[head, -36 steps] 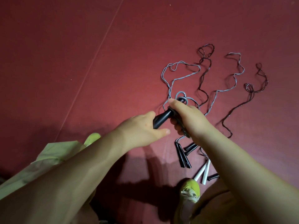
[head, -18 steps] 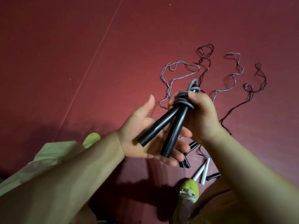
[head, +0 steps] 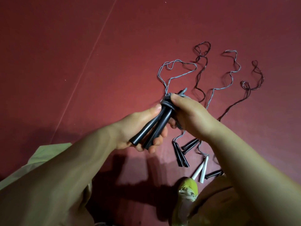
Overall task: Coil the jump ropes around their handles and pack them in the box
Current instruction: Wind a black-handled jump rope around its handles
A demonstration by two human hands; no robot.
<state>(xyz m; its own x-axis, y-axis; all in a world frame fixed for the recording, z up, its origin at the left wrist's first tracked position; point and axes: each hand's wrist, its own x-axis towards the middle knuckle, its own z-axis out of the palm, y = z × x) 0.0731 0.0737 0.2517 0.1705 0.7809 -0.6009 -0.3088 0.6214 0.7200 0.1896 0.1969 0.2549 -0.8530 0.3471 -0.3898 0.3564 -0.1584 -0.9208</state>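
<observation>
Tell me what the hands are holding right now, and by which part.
Left hand grips the two black handles by their shafts; right hand pinches the grey rope coil at their tops.

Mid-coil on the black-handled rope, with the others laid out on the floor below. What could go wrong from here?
1. The grey cord is wound only at the top of the two black handles, which splay apart in the left hand; if the right hand eases off, the wraps may slip.
2. The loose ropes on the floor lie close together, so the trailing cord could snag one.
</observation>
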